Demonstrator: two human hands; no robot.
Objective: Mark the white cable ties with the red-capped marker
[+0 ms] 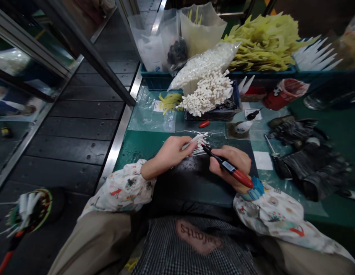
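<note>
Two hands work at a green bench (134, 156) beside a dark slatted surface (80, 114), where a round spiked bundle on a red handle (28, 214) lies at the far left. The left hand (171, 151), in a patterned sleeve (120, 191), has its fingers (188, 147) curled closed around a sheaf of thin white plastic strips (198, 144), whose ends fan out across a black mat (194, 179). Just beside it, the right hand (230, 162) has its fingers (223, 154) wrapped firmly around a red-and-black marker pen (230, 167), its tip near the strips. The step in hand looks like marking the strips, which calls for keeping the sheaf steady under the pen. Farther up the bench, a heap of white plastic pieces (207, 91) spills from a clear bag (200, 68), near a small red cap (204, 123). Yellow plastic pieces (260, 44) fill a blue crate (252, 71), and a red cup (284, 93) stands to the right. Black gloves (309, 160) lie at the right, beside a screwdriver (276, 160).
</note>
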